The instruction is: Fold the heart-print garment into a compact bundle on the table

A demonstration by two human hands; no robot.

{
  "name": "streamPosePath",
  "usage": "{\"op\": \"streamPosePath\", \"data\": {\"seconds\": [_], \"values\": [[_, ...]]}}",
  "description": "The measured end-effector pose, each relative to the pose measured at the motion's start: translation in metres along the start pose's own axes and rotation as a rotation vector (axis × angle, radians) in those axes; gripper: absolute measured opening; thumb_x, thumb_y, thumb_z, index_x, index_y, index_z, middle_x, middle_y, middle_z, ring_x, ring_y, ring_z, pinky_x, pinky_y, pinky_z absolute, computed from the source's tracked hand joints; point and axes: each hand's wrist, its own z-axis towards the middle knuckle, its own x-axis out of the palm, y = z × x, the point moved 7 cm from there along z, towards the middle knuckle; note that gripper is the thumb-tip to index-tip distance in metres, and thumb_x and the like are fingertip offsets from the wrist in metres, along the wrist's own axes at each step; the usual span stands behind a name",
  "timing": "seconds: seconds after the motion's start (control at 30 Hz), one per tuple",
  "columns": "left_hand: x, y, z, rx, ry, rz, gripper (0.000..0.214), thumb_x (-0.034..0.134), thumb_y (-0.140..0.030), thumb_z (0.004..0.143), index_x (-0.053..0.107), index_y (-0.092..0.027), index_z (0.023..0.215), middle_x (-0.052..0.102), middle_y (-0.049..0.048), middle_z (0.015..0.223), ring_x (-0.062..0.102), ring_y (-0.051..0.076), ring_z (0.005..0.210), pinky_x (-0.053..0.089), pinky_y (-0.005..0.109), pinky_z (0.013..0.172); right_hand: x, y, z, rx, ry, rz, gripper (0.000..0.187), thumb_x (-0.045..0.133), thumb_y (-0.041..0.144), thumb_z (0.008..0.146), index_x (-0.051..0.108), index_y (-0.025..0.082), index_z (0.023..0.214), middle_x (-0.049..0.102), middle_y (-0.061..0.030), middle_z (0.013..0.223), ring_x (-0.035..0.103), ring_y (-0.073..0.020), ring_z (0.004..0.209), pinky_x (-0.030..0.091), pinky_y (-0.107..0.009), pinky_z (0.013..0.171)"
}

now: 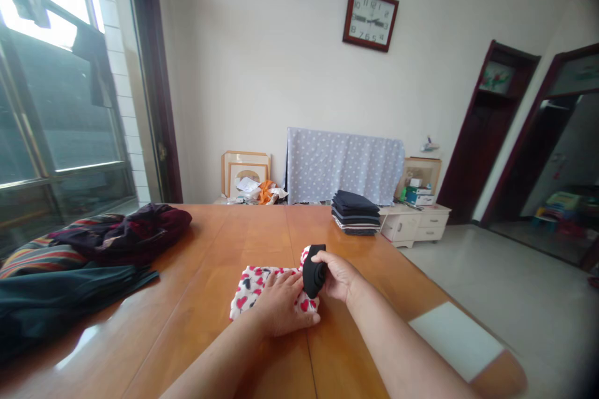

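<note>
A folded white cloth printed with red and black hearts (262,290) lies on the wooden table (187,318), near the middle of the view. My left hand (283,303) presses down on it, fingers curled over the cloth. My right hand (338,275) grips a rolled black fabric piece (313,271) at the cloth's far right corner. A strip of the heart print rises behind that black piece. Its lower part is hidden from me by my fingers.
A heap of dark and striped clothes (107,249) lies on the table's left side. A stack of folded dark garments (355,213) sits at the far edge. A white sheet (456,340) lies near the right edge, beyond my right forearm.
</note>
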Motion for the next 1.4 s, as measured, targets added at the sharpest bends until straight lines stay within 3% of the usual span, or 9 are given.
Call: {"op": "streamPosePath", "data": {"seconds": [0.17,0.3,0.4,0.5,0.8,0.97,1.13,1.27,1.4], "values": [[-0.035,0.019,-0.011,0.043,0.010,-0.106,0.037,0.067,-0.042,0.082,0.069,-0.032,0.118,0.067,0.0026,0.128,0.057,0.030,0.123,0.039,0.042,0.110,0.010,-0.006,0.008,-0.001,-0.068,-0.089,0.018,0.063,0.017,0.072,0.064,0.015,0.090,0.069,-0.0032,0.071,0.066,-0.0168,0.063,0.056,-0.027,0.059],[-0.066,0.081,-0.037,-0.271,-0.229,0.020,0.029,0.058,-0.022,0.082,0.072,-0.027,0.106,0.069,0.0068,0.113,0.061,0.028,0.109,0.046,0.039,0.096,0.016,-0.002,0.007,-0.034,-0.115,-0.176,0.017,0.065,0.016,0.069,0.060,0.018,0.085,0.064,0.0012,0.061,0.061,-0.0151,0.052,0.053,-0.025,0.051],[-0.062,0.111,-0.052,-0.375,-0.303,-0.026,0.031,0.058,-0.014,0.076,0.072,-0.024,0.102,0.067,0.0072,0.114,0.061,0.026,0.108,0.047,0.036,0.093,0.030,0.001,0.006,-0.047,-0.107,-0.256,0.016,0.065,0.016,0.068,0.060,0.019,0.083,0.062,0.0018,0.057,0.060,-0.0150,0.048,0.050,-0.024,0.046],[-0.048,0.121,-0.054,-0.364,-0.311,-0.177,0.033,0.060,-0.009,0.070,0.071,-0.021,0.098,0.066,0.0064,0.112,0.062,0.022,0.104,0.048,0.031,0.091,0.049,0.001,0.006,-0.049,-0.095,-0.348,0.015,0.066,0.016,0.068,0.060,0.018,0.082,0.064,-0.0001,0.058,0.060,-0.0156,0.047,0.048,-0.024,0.043],[-0.043,0.129,-0.062,-0.490,-0.309,-0.664,0.032,0.051,-0.016,0.074,0.067,-0.018,0.101,0.070,0.0037,0.092,0.064,0.019,0.083,0.051,0.028,0.072,0.103,-0.020,0.021,-0.038,-0.056,-0.544,0.016,0.065,0.014,0.070,0.058,0.017,0.085,0.066,-0.0035,0.060,0.061,-0.0161,0.047,0.050,-0.024,0.045],[-0.051,0.133,-0.064,-0.490,-0.381,-0.872,0.039,0.045,-0.048,0.091,0.066,-0.017,0.098,0.072,0.0059,0.094,0.066,0.023,0.088,0.051,0.032,0.075,0.119,-0.047,0.028,0.018,-0.010,-0.572,0.028,0.068,0.017,0.077,0.056,0.016,0.102,0.066,-0.0039,0.063,0.066,-0.0190,0.051,0.056,-0.028,0.051],[-0.057,0.143,-0.065,-0.555,-0.479,-0.844,0.064,0.040,-0.074,0.089,0.067,-0.017,0.100,0.073,0.0079,0.099,0.066,0.027,0.095,0.052,0.035,0.080,0.114,-0.047,0.026,-0.001,0.010,-0.461,0.030,0.057,0.024,0.088,0.051,0.017,0.116,0.067,-0.0040,0.067,0.070,-0.0181,0.058,0.059,-0.028,0.057],[-0.068,0.142,-0.066,-0.521,-0.613,-0.695,0.056,0.045,-0.067,0.092,0.067,-0.018,0.109,0.074,0.0091,0.107,0.066,0.027,0.106,0.051,0.037,0.092,0.087,-0.021,0.018,-0.196,-0.059,-0.358,0.024,0.059,0.030,0.087,0.059,0.017,0.107,0.067,-0.0024,0.068,0.063,-0.0126,0.053,0.052,-0.021,0.051],[-0.079,0.119,-0.061,-0.300,-0.627,-0.521,0.049,0.042,-0.055,0.099,0.064,-0.022,0.127,0.067,0.0088,0.133,0.058,0.025,0.128,0.043,0.038,0.109,0.055,-0.002,0.008,-0.429,-0.175,-0.526,0.028,0.060,0.037,0.086,0.066,0.017,0.105,0.072,-0.0053,0.081,0.068,-0.0168,0.070,0.055,-0.026,0.063]]}}
